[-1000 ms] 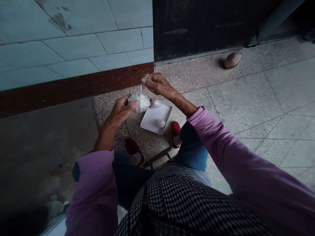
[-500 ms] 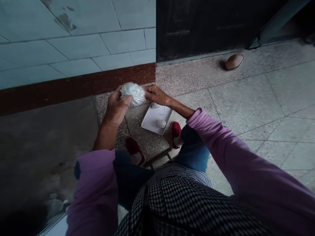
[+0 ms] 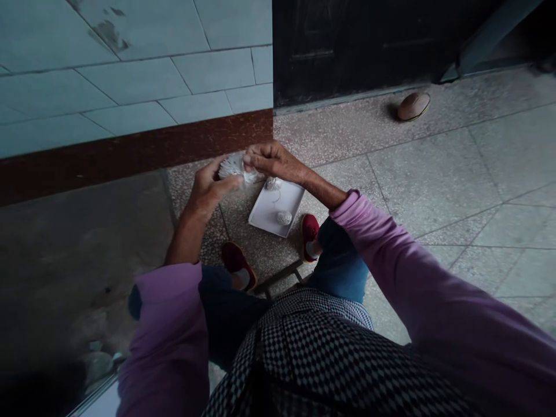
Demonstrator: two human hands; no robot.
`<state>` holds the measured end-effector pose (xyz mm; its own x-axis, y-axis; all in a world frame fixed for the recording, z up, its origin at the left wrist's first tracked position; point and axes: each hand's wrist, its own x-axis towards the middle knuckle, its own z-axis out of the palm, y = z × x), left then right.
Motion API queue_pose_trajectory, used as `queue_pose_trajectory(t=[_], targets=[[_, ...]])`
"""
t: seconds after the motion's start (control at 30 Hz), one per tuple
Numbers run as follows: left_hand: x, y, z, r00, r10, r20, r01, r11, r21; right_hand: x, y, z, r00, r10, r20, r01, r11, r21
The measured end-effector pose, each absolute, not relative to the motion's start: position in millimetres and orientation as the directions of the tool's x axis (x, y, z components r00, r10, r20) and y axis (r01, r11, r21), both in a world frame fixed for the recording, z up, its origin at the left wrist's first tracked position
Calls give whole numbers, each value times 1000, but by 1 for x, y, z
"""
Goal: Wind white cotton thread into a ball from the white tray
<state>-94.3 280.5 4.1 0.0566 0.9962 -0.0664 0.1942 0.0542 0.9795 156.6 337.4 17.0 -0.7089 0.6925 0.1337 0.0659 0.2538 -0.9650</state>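
My left hand (image 3: pixel 212 184) is wrapped around a white, frilly, pompom-like ball (image 3: pixel 232 165), which looks partly smeared by motion. At the ball's right side my right hand (image 3: pixel 271 159) has its fingers pinched together in front of its edge. What those fingertips hold is too small to make out. Below the hands, a shallow white tray (image 3: pixel 264 211) lies on the floor. Inside it are a white textured ball (image 3: pixel 284 218) near the front edge and another white ball (image 3: pixel 273 183) near the back. A thin dark strand runs on the tray between them.
A blue tiled wall (image 3: pixel 130 87) with a brown skirting stands ahead, beside a dark door (image 3: pixel 347 52). A brown rounded object (image 3: pixel 413 106) lies on the floor near the door. Red shoes (image 3: pixel 237 263) and a dark bar (image 3: pixel 278 277) are near the tray.
My right hand has moved slightly left and up, across the ball's right side. The ball has turned in my left hand, whose thumb has shifted right. The tray stays put.
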Motion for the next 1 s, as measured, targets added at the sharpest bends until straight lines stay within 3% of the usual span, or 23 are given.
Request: queue_pose_trajectory(t=[0.07,0.17,0.43,0.7,0.87,1.0], targets=[[-87,273,15,174,979,-104,177,73,982,162,342,26,-600,798,58,134,172,-976],[-82,268,23,281,944,-170,140,135,981,166,346,34,-549,835,-24,194,99,-976],[-84,269,8,339,937,-84,-135,136,981,148,346,12,-538,842,31,125,117,-985],[-76,277,3,71,996,-55,-474,82,877,142,349,-7,-568,820,64,132,168,-977],[-83,285,3,-146,983,-107,-555,8,832,137,335,-6,-672,736,87,171,268,-948],[-93,286,19,-237,964,-124,-639,-58,767,139,330,-2,-660,749,55,187,235,-954]])
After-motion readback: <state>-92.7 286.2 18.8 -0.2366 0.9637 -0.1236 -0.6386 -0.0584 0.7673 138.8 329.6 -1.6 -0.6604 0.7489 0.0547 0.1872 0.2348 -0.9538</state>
